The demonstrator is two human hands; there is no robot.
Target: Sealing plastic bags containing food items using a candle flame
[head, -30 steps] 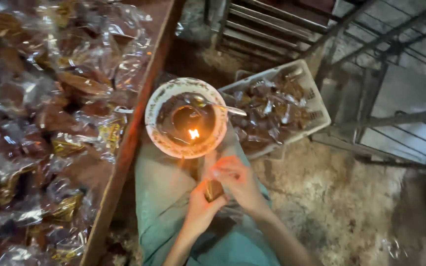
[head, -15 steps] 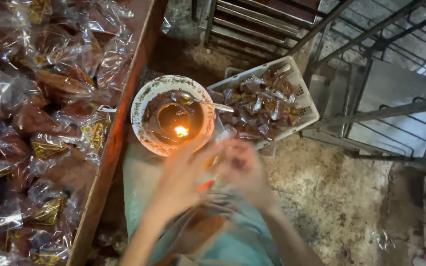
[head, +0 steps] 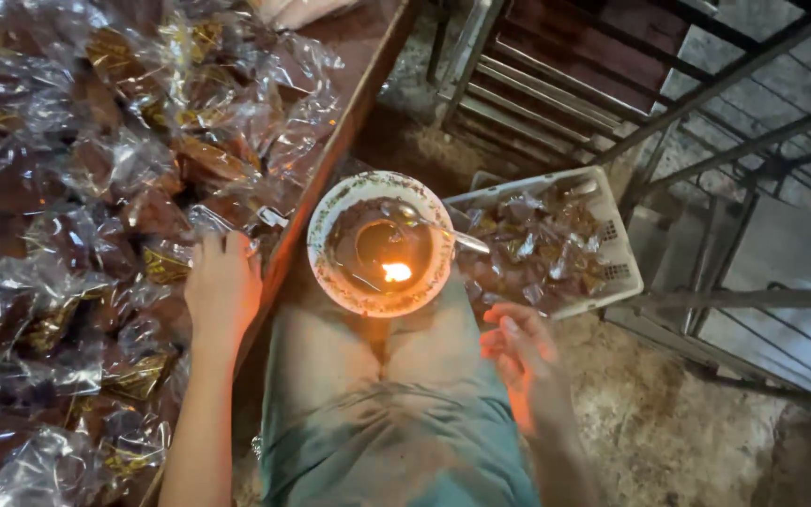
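1. The left hand (head: 222,286) lies palm down, fingers loosely spread, on the clear cellophane packets (head: 96,188) heaped to the person's left; it rests on them at the near edge of the heap and grips none of them that I can see.
2. The right hand (head: 523,357) hangs open and empty above the right thigh, fingers slightly curled, lit orange on its inner side.
3. Between the two hands, on the knees of the green trousers (head: 377,413), sits a round white bowl (head: 330,272) with a dirty inside; a small flame (head: 396,272) burns in it.
4. A metal spoon (head: 452,235) leans over the bowl's right rim, its handle pointing toward the crate.
5. Just beside the bowl, to the right, a white plastic crate (head: 617,253) stands on the ground, holding more wrapped brown pieces; what they are is hard to tell through the wrap.
6. The heap lies on a wooden board (head: 330,169) whose edge runs up past the bowl.
7. Beyond the crate stand dark metal racks (head: 706,113).
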